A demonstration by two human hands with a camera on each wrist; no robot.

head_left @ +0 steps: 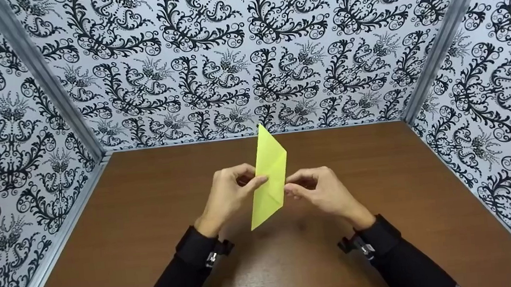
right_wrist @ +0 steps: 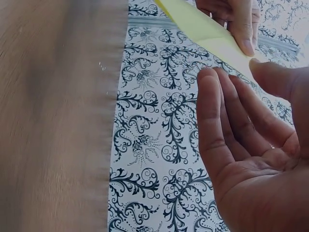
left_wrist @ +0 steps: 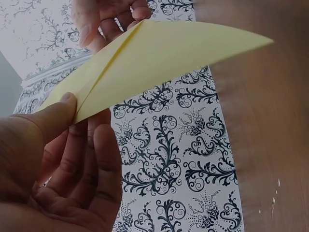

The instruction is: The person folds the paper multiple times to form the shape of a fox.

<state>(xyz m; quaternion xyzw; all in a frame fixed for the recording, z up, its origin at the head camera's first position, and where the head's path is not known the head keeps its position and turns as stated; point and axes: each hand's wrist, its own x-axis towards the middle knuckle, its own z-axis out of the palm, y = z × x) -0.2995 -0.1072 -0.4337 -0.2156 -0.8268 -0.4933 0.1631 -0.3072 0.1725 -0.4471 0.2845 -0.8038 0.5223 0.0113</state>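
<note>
A sheet of yellow paper [head_left: 272, 172], folded into a long slanted four-sided shape with pointed ends, is held up over the table between both hands. My left hand [head_left: 228, 193] pinches its left edge near the middle, thumb on the near face and fingers behind. At the opposite edge, the thumb and index fingertip of my right hand [head_left: 330, 191] meet at the paper. A diagonal folded flap crosses the paper [left_wrist: 154, 53] in the left wrist view. Seen from the right wrist, the right thumb [right_wrist: 275, 79] lies at the paper's edge, the other fingers stretched below.
Beneath the hands is a brown wooden table [head_left: 152, 224]. White walls with black scrollwork [head_left: 249, 62] stand behind it and on both sides, joined by grey metal posts [head_left: 434, 42]. Black wrist straps [head_left: 197, 246] with small devices sit on both forearms.
</note>
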